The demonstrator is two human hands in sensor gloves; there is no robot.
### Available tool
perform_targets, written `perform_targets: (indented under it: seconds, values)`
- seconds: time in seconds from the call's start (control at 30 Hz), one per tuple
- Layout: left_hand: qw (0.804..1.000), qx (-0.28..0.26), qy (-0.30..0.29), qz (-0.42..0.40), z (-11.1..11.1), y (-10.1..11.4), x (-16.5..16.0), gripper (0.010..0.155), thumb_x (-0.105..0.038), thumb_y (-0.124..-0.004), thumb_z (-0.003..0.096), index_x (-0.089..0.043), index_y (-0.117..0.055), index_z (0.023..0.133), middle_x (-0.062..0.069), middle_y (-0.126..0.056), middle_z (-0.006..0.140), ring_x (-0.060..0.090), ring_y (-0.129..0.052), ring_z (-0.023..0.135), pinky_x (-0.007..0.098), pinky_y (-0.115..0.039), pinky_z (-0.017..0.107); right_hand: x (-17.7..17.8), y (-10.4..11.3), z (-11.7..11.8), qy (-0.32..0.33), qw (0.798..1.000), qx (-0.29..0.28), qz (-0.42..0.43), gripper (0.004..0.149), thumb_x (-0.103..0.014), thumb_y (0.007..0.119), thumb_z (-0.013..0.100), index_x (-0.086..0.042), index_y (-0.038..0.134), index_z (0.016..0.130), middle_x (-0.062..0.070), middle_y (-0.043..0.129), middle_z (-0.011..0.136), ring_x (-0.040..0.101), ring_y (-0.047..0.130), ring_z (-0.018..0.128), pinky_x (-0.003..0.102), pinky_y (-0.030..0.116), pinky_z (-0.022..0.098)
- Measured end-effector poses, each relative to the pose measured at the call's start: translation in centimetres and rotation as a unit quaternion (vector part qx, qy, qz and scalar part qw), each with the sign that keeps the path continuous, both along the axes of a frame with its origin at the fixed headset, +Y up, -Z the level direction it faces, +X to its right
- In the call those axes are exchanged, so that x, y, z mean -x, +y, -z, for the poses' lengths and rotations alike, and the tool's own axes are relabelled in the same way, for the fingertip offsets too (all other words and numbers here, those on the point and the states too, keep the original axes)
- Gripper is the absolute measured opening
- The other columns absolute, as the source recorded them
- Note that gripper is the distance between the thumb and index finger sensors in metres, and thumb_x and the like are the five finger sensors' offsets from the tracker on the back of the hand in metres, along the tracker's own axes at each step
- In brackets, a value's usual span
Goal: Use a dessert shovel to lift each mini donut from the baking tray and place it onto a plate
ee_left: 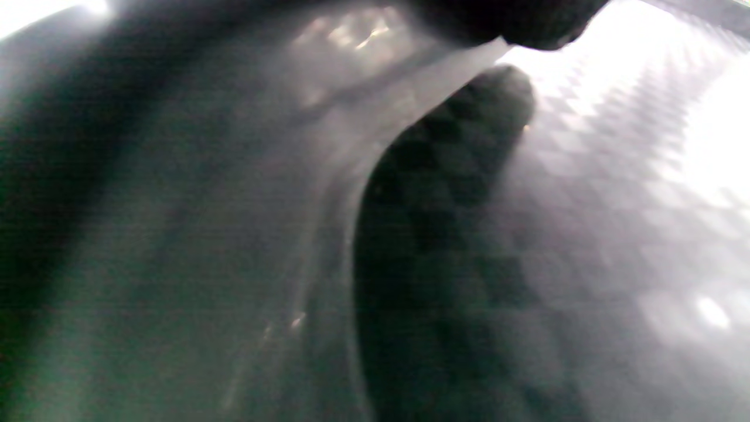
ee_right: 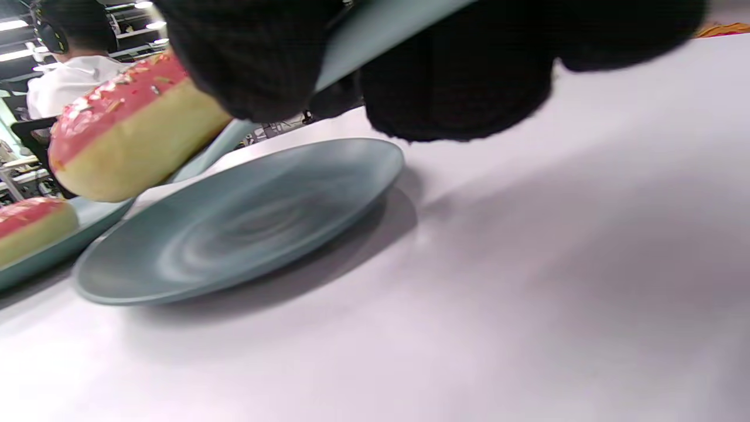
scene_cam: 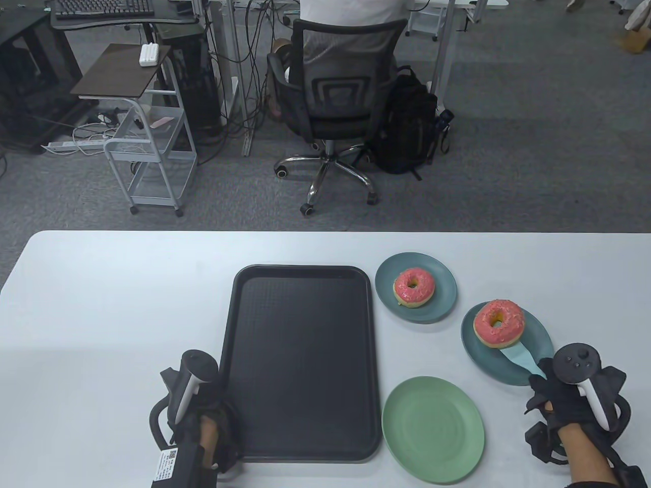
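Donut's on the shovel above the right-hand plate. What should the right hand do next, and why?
Probably lower and tilt the dessert shovel so the donut slides onto the blue plate: the right wrist view shows it held clear above the plate, and the right hand grips the handle.

Office chair (scene_cam: 335,101), black backpack (scene_cam: 409,122), white rolling cart (scene_cam: 147,147) beyond the table.

Right hand (scene_cam: 559,396) grips dessert shovel (scene_cam: 521,357), donut (scene_cam: 499,323) over blue plate (scene_cam: 539,341).
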State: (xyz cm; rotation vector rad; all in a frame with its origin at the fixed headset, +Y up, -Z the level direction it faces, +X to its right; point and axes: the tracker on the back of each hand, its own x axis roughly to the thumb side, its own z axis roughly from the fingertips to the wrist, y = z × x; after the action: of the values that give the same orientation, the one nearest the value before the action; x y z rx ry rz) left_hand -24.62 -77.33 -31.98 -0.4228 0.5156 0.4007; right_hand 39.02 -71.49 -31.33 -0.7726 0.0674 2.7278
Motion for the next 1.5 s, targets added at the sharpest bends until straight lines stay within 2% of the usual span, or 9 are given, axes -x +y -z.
perform_targets:
  seconds: [0.5,0.8,1.13,1.5]
  values:
    - [1.000,0.000,0.000,0.002,0.0,0.0,0.0,0.061,-0.041,-0.076,0.0409,-0.031,-0.050,0.095,-0.002,-0.064,0.083,0.011,-0.087,0.053,0.033,-0.079,0.043,0.7,-1.0,0.2,0.000,0.999,0.015,-0.052,0.054,-0.032,0.088,0.043,-0.020,0.074,0.093,0.019,0.091,0.076,0.035,0.092,0.051,0.049,0.083,0.040]
    - [1.000,0.000,-0.001,0.003,0.0,0.0,0.0,0.061,-0.041,-0.076,0.0410,-0.031,-0.050,0.095,-0.002,-0.064,0.083,0.011,-0.086,0.053,0.033,-0.079,0.043,0.9,-0.6,0.3,-0.004,0.998,0.008,-0.061,0.055,-0.030,0.089,0.043,-0.018,0.073,0.095,0.020,0.089,0.078,0.037,0.092,0.054,0.050,0.083,0.042]
    - [1.000,0.000,-0.002,0.004,0.0,-0.1,-0.1,0.061,-0.041,-0.076,0.0411,-0.031,-0.049,0.095,-0.002,-0.064,0.084,0.010,-0.086,0.053,0.033,-0.079,0.043,0.0,0.2,-0.2,-0.063,0.993,-0.013,-0.102,0.055,-0.029,0.088,0.044,-0.020,0.071,0.095,0.020,0.087,0.080,0.037,0.091,0.056,0.050,0.082,0.043]
    - [1.000,0.000,-0.002,0.004,0.0,-0.1,-0.1,0.061,-0.041,-0.076,0.0412,-0.031,-0.049,0.095,-0.002,-0.063,0.084,0.010,-0.086,0.053,0.033,-0.079,0.043,-2.1,-0.1,-0.8,-0.114,0.989,-0.009,-0.094,0.056,-0.031,0.086,0.045,-0.017,0.069,0.096,0.019,0.088,0.080,0.035,0.092,0.054,0.048,0.084,0.041]
